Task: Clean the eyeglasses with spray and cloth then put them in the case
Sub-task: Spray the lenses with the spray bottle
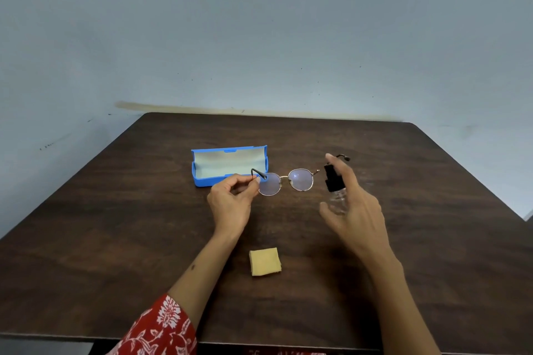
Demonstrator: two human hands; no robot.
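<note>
A dark wooden table [115, 239] has broad bare stretches along its left and right sides and its far edge. An open blue case [229, 166] stands at centre-left, lid raised, blocking the way behind the left hand [230, 199]. Eyeglasses [285, 180] are held above the table between that hand and the right hand [354, 204], which grips a spray bottle [334, 184]. A folded yellow cloth [265, 261] lies between the forearms, near the front.
</note>
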